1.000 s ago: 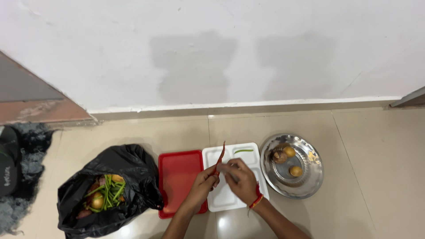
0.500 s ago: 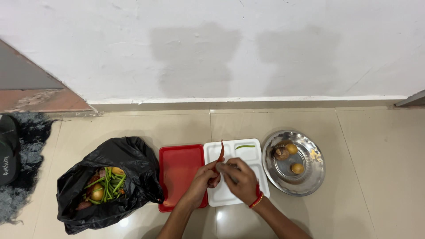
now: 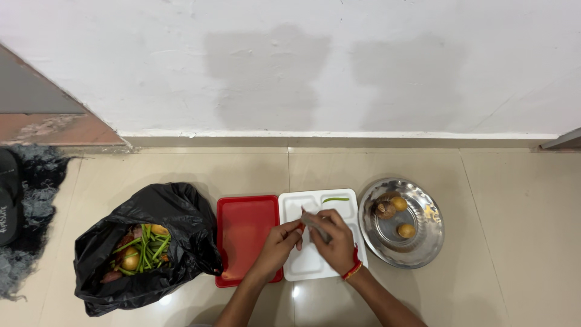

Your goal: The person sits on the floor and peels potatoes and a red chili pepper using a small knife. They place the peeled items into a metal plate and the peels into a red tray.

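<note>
- Head view: left hand [image 3: 279,241] pinches a red chilli [image 3: 301,226], mostly hidden.
- Right hand [image 3: 334,239] is closed on a grey blade [image 3: 313,221] over the white tray [image 3: 311,269].
- Red tray [image 3: 243,233] lies left.

Both forearms are extended forward; the left hand [image 3: 279,243] and right hand [image 3: 331,237] are brought together, fingers curled.

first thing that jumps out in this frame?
Two hands meet over the white compartment tray on the floor: the left hand pinches a red chilli, the right hand holds a small greyish tool against it. Left, an open black bag of vegetables; right, a steel plate holding small round vegetables.
</note>
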